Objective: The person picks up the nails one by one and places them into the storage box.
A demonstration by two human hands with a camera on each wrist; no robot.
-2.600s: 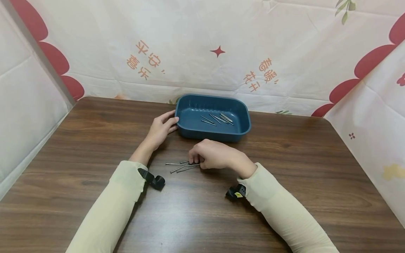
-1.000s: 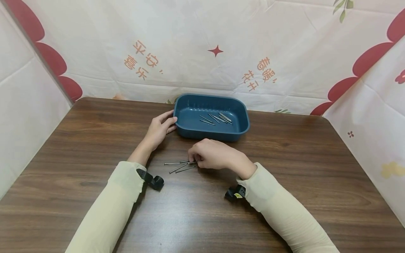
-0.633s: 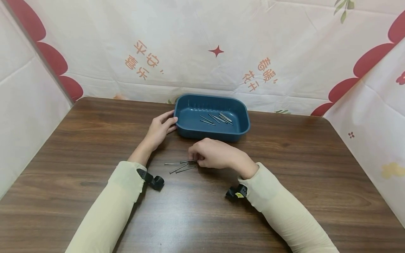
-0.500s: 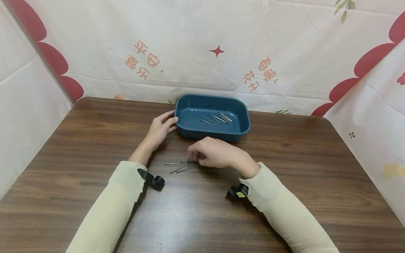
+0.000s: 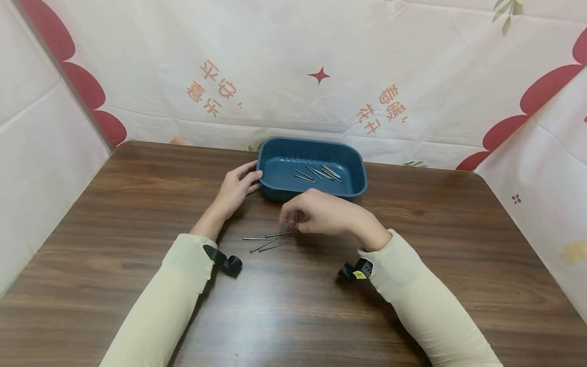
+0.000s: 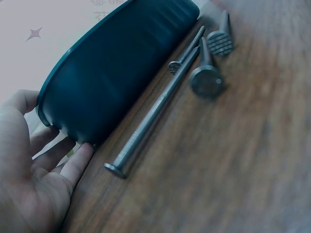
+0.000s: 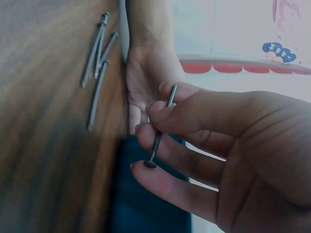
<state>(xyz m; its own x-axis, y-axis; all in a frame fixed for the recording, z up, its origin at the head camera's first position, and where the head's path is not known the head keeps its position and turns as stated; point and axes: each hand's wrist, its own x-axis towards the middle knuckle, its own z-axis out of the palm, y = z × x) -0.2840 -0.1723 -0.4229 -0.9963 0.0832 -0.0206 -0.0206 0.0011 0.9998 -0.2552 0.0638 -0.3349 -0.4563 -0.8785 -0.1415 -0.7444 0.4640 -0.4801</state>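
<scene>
My right hand is above the table, just in front of a dark blue plastic bin, pinching one nail between thumb and fingers. That nail slants in the right wrist view, its head resting by a lower fingertip. My left hand touches the bin's left end, thumb at the rim, other fingers spread against the outer wall. Several loose steel nails lie crossed on the wood between my forearms; the left wrist view shows a long nail close up. More nails lie inside the bin.
The brown wooden table runs back to a printed white cloth hung behind and at both sides. Black wrist cameras are strapped beneath both cream sleeves, low over the tabletop.
My right hand has drawn one nail out of the loose pile and lifted it up towards the bin. The left hand stays at the bin's end, and the nails inside lie as before.
</scene>
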